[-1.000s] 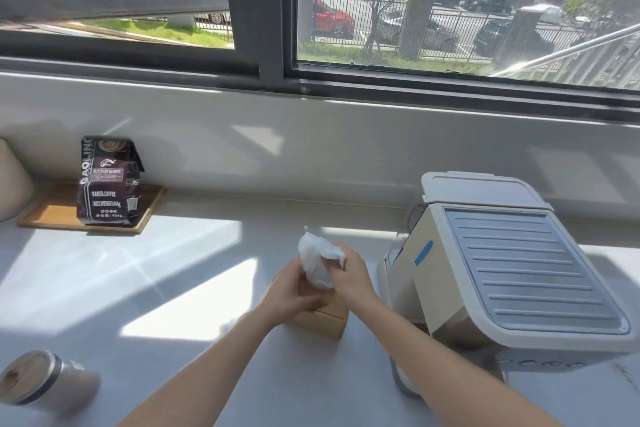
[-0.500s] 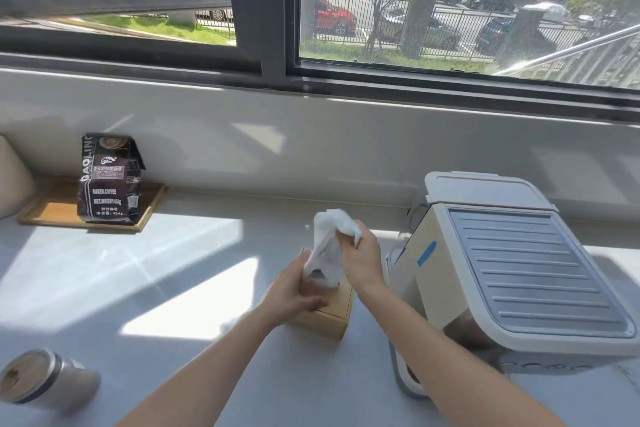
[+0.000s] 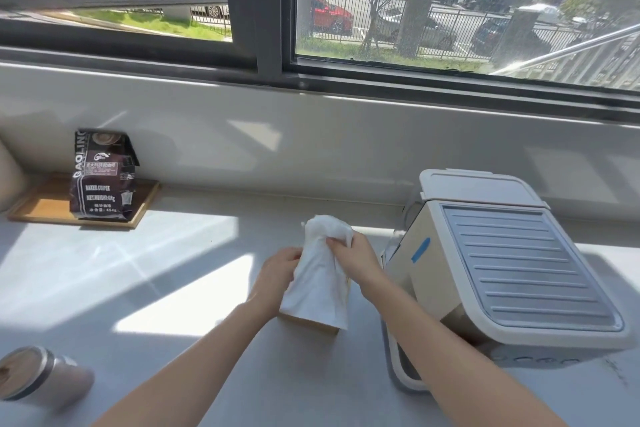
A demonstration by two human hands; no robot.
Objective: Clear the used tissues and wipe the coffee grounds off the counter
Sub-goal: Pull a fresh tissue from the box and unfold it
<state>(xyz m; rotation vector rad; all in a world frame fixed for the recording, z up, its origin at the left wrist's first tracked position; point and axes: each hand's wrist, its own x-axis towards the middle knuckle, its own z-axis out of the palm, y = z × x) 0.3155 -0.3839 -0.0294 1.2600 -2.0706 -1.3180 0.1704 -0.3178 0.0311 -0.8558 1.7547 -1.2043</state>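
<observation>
Both hands on tissue (image 3: 320, 274): right hand (image 3: 353, 258) pinches top; left hand (image 3: 280, 272) grip hidden, box mostly covered.

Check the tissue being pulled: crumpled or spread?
Mostly spread. The tissue hangs as a flat sheet over the wooden box, bunched only where the right hand pinches its top.

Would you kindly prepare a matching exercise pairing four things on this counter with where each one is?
Things:
1. coffee bag
2. tissue
3. coffee machine
4. tumbler

Places:
a. near left corner, lying on its side
b. pinched in the right hand
c. standing on the wooden tray
d. right side of the counter

Pairs: 1-c, 2-b, 3-d, 4-a
</observation>
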